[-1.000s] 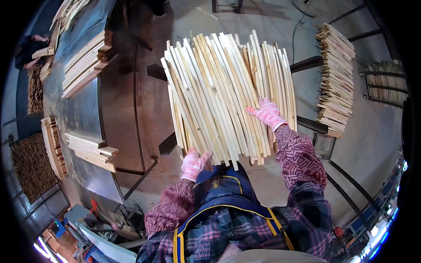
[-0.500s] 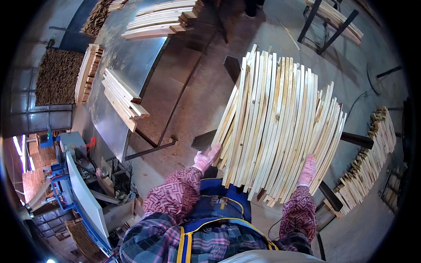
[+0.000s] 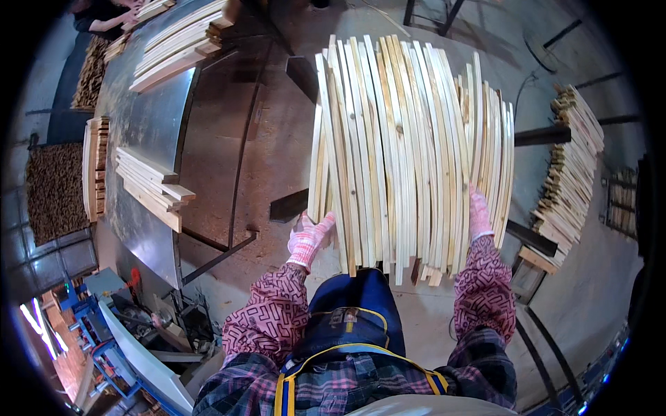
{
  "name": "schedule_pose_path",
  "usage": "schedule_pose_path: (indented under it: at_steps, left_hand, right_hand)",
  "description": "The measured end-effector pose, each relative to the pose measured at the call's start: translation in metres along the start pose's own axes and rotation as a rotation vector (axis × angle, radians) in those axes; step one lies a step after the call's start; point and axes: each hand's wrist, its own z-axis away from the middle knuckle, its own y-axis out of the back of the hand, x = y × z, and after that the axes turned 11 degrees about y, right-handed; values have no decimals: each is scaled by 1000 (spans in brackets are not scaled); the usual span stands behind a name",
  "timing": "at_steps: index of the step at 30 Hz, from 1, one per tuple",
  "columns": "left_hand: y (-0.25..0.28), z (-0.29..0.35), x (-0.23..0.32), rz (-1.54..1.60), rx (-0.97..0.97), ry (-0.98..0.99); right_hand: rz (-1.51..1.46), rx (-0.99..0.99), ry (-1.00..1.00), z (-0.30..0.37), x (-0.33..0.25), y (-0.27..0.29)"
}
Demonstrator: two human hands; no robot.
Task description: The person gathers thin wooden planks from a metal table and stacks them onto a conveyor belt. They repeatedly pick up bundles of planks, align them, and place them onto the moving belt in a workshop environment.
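Note:
A wide layer of long, narrow pale wooden strips (image 3: 395, 152) lies in front of me on dark metal supports. My left hand (image 3: 309, 239), in a pink-and-white glove, is at the near left edge of the layer. Its thumb is spread away from the fingers and touches the outer strips. On the other side my right hand (image 3: 479, 213), gloved the same way, lies with straight fingers along the strips, where the main bunch meets a smaller group of strips (image 3: 494, 152) at the right. Part of its fingers is hidden between the wood.
Dark metal arms (image 3: 543, 135) stick out beside the strips. More strips (image 3: 569, 166) are stacked at the right. A metal-topped table (image 3: 149, 236) at the left carries a small pile of boards (image 3: 149, 184). Blue machinery (image 3: 104, 340) stands lower left. Another person's hands (image 3: 128, 19) show far left.
The view has shifted, so the strips sit higher and further left. My right hand has moved inward to the main bunch's edge, and the strips look more upright. My left thumb has spread.

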Motion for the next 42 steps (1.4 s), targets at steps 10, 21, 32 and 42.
schedule_pose_path:
  at_steps: [10,21,32,42]
  left_hand:
    - [-2,-13,-29,-100,32,-111]
    - [-38,31,-168,-130,3,-118]
    - [-45,-65,-161,614,-701,-84]
    - [-54,-39,-149,956,-774,13]
  right_hand:
    - [-1031,242,-704,0,-12,-6]
    - [107,-185,-207,216,-13,-62]
    - [-80,-317,-479,226,-34,-45]
    - [-230,-546,-428,224,-51,-38]
